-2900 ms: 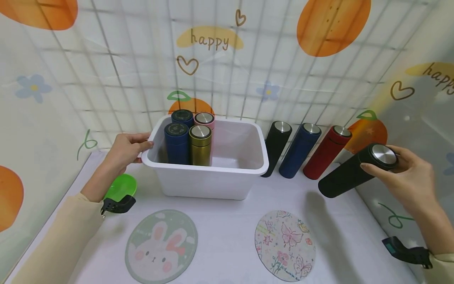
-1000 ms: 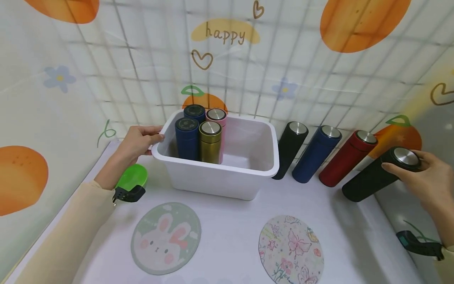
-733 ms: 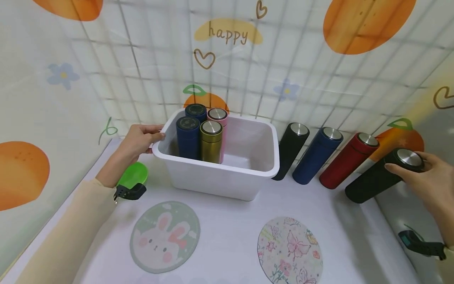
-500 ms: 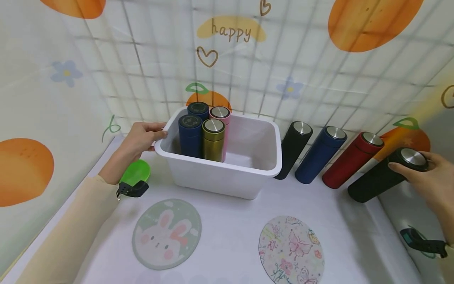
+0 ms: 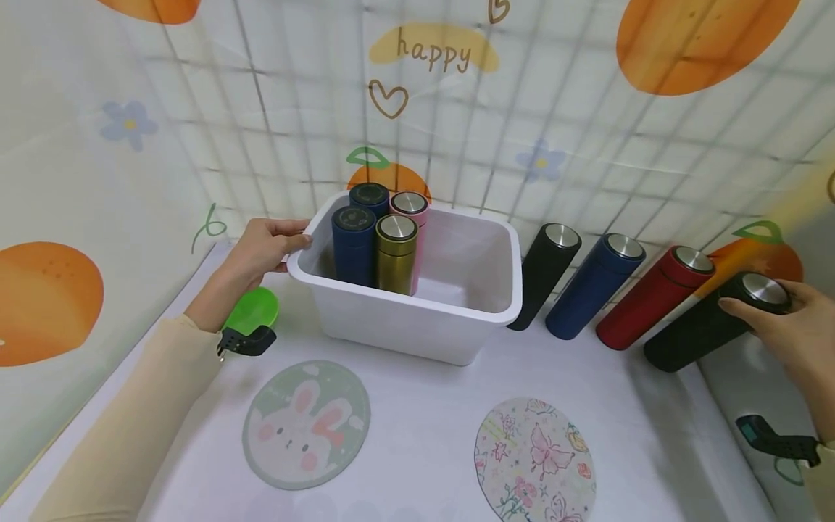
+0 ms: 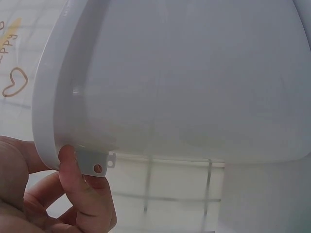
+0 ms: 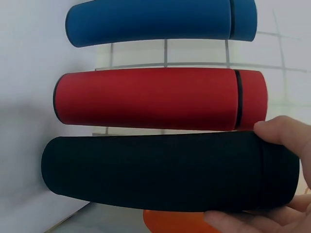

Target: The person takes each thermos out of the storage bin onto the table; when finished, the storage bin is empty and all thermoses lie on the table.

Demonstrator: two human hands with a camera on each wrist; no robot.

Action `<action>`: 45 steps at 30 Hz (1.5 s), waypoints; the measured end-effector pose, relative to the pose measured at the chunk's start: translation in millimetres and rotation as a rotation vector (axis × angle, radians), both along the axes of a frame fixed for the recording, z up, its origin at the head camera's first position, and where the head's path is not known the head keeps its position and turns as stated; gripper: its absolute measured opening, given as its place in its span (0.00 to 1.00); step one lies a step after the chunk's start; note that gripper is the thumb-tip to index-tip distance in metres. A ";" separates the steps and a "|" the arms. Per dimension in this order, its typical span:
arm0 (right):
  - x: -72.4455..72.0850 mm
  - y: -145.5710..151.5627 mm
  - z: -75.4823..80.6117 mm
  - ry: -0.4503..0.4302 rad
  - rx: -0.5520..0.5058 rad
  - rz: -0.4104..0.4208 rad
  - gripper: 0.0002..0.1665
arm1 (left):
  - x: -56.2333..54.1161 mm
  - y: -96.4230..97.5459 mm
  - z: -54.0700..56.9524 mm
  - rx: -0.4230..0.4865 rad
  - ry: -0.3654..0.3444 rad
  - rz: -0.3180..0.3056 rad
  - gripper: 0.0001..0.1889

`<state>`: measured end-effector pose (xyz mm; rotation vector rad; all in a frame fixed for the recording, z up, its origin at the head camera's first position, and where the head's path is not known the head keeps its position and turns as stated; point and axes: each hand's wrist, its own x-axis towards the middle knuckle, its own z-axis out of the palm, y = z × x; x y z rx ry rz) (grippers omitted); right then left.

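Observation:
My left hand [image 5: 264,250] grips the left rim of a white plastic tub [image 5: 404,326]; the left wrist view has the thumb and fingers pinching its edge [image 6: 46,97]. Standing in the tub's left part are two dark blue thermos bottles [image 5: 354,250], a gold one [image 5: 395,261] and a pink one [image 5: 419,225]. At the far right my right hand [image 5: 792,330] holds a black thermos [image 5: 701,326] round its silver-topped lid end. Beside it in the row stand a red thermos [image 5: 652,301], a blue thermos [image 5: 593,290] and another black thermos [image 5: 543,279].
A green bowl [image 5: 257,308] sits under my left forearm. Two round mats lie in front, one with a rabbit [image 5: 306,428] and one with butterflies [image 5: 535,457]. A wire grid covered by printed cloth [image 5: 450,109] rises behind the tub.
The head view has shifted, so the scene sits differently in frame. My right hand keeps hold of the black thermos, which is now closer to the red one. My left hand stays on the tub's rim.

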<state>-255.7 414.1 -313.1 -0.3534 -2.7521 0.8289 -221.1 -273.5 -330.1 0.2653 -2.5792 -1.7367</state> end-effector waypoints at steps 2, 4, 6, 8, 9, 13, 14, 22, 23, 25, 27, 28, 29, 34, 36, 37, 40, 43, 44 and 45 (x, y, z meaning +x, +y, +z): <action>-2.2 1.3 -0.8 -0.005 -0.004 0.000 0.52 | -0.2 -0.6 0.5 0.004 -0.002 0.000 0.25; -5.0 2.3 -1.5 -0.011 -0.011 -0.006 0.53 | 0.2 -1.3 1.0 0.006 -0.004 0.003 0.25; -8.2 2.8 -1.7 -0.014 -0.019 -0.016 0.53 | 0.9 -2.0 1.5 0.007 -0.004 0.003 0.25; -11.4 2.5 -1.5 -0.012 -0.023 -0.023 0.52 | 1.4 -2.7 1.7 0.008 -0.004 0.003 0.25; -13.2 2.2 -1.3 -0.010 -0.018 -0.026 0.52 | 1.4 -3.0 1.8 0.007 -0.004 0.004 0.25; -19.3 -0.1 -0.7 -0.001 0.000 -0.032 0.49 | 1.1 -3.5 2.3 0.012 -0.004 0.001 0.25; -20.3 -0.7 -0.3 -0.001 0.004 -0.034 0.48 | 1.1 -3.4 2.5 0.014 -0.003 0.001 0.25; -28.2 -1.9 0.0 -0.014 0.011 -0.053 0.51 | 0.7 -4.1 2.8 0.032 0.004 -0.001 0.25; -29.7 -1.9 -0.7 -0.012 0.012 -0.054 0.50 | 1.0 -4.1 2.9 0.032 0.003 -0.002 0.25; -32.0 -1.7 -2.5 -0.007 0.007 -0.056 0.50 | 1.2 -3.9 2.9 0.030 0.001 -0.006 0.25; -34.7 -0.4 -4.4 -0.007 0.012 -0.051 0.49 | 1.3 -4.1 2.6 0.032 0.000 -0.003 0.25; -35.9 0.6 -5.4 -0.004 0.011 -0.044 0.49 | 1.5 -4.0 2.5 0.034 -0.001 -0.005 0.25; -37.1 2.0 -6.7 0.001 0.006 -0.032 0.48 | 1.7 -4.1 2.4 0.035 -0.003 -0.007 0.25; -41.5 10.3 -13.8 0.040 -0.044 0.028 0.48 | 2.0 -4.1 3.2 0.027 -0.008 -0.004 0.25; -42.2 13.4 -16.1 0.047 -0.057 0.042 0.49 | 1.9 -2.6 4.4 0.022 -0.008 -0.003 0.25; -42.6 14.9 -16.7 0.046 -0.060 0.044 0.49 | 1.7 -1.7 4.8 0.022 -0.008 -0.003 0.25; -43.1 17.1 -16.7 0.031 -0.050 0.044 0.49 | 1.4 0.2 5.3 0.028 -0.014 -0.002 0.25; -42.8 16.5 -15.6 0.015 -0.051 0.038 0.50 | 1.4 1.1 5.0 0.037 -0.022 -0.005 0.25; -42.7 15.8 -15.2 0.011 -0.048 0.037 0.50 | 1.4 1.1 4.8 0.039 -0.025 -0.006 0.25; -42.8 15.1 -14.8 0.007 -0.043 0.032 0.51 | 1.4 1.0 4.4 0.041 -0.025 -0.007 0.25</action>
